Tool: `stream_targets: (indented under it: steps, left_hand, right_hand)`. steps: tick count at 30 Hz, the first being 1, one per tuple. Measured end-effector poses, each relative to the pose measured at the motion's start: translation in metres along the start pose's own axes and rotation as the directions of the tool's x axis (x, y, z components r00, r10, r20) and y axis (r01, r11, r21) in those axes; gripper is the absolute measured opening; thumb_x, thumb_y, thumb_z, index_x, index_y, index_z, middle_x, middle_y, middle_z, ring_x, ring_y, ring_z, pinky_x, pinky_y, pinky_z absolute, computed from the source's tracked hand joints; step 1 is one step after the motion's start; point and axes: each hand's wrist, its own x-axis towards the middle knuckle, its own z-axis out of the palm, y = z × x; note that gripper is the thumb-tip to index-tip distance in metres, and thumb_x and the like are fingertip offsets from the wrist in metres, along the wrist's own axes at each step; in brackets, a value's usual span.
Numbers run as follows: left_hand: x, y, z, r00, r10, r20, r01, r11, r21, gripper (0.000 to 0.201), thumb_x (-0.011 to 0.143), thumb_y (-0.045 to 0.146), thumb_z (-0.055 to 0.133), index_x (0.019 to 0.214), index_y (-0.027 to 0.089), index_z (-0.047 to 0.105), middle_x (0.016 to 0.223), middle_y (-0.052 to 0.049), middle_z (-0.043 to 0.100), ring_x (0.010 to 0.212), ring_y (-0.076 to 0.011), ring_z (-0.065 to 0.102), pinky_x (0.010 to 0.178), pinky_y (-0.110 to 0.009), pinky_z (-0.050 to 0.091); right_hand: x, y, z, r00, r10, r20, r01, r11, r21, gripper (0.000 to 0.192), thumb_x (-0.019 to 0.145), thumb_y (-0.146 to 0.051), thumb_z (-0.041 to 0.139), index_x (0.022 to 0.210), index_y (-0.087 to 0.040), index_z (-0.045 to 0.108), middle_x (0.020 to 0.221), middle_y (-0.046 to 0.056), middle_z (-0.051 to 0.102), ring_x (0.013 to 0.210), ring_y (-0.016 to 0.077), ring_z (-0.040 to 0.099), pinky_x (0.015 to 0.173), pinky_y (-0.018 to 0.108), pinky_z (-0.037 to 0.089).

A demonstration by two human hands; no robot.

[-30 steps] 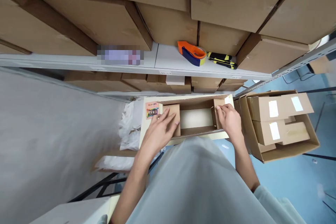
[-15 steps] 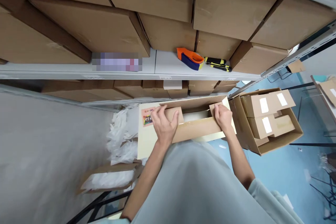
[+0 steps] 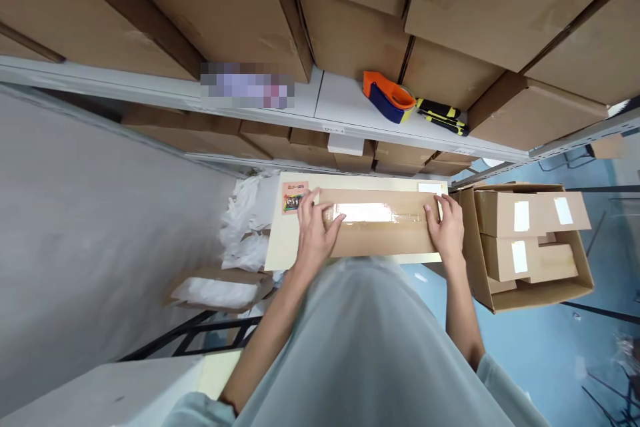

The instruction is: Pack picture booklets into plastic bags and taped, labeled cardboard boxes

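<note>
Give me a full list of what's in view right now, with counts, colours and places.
long flat box: one, brown, under both hands on the cream board
cream board: one, beneath the box
tape dispenser: one, orange and blue, on the shelf
utility knives: two, yellow and black, beside the dispenser
open carton: one, brown, right, holding labelled boxes
large cartons: several, brown, on the shelf
plastic bags: white pile, left
left hand: on the box's left end
right hand: on its right end

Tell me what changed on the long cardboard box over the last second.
The long cardboard box went from open, end flaps folded in and pale inside showing, to closed: the long flaps came down over the top. The left hand and right hand now press flat at its two ends. The tape dispenser stayed on the shelf.
</note>
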Motion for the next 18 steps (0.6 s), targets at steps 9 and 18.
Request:
stream_targets:
  steps: [9, 18]
  left_hand:
    - [0.008, -0.01, -0.002, 0.965, -0.041, 0.26, 0.09, 0.979, -0.181, 0.087, 0.112, 0.064, 0.04, 0.182, 0.02, 0.013, 0.189, -0.014, 0.015, 0.176, -0.0279, 0.016, 0.143, -0.047, 0.016]
    - [0.005, -0.012, 0.002, 0.975, -0.08, 0.205, 0.115, 0.98, -0.164, 0.091, 0.111, 0.064, 0.048, 0.182, 0.021, 0.011, 0.188, -0.014, 0.016, 0.175, -0.0295, 0.019, 0.143, -0.048, 0.02]
  right_hand:
    - [0.004, 0.019, 0.011, 0.901, 0.239, 0.362, -0.378, 0.841, 0.387, 0.094, 0.108, -0.081, 0.034, 0.181, -0.023, 0.023, 0.182, 0.013, 0.039, 0.167, 0.0266, 0.043, 0.135, 0.047, 0.04]
    - [-0.008, -0.004, 0.007, 0.951, 0.105, 0.291, -0.085, 0.993, -0.08, 0.077, 0.115, -0.059, 0.025, 0.182, -0.022, 0.016, 0.186, 0.018, 0.027, 0.155, 0.0375, 0.056, 0.104, 0.051, 0.065]
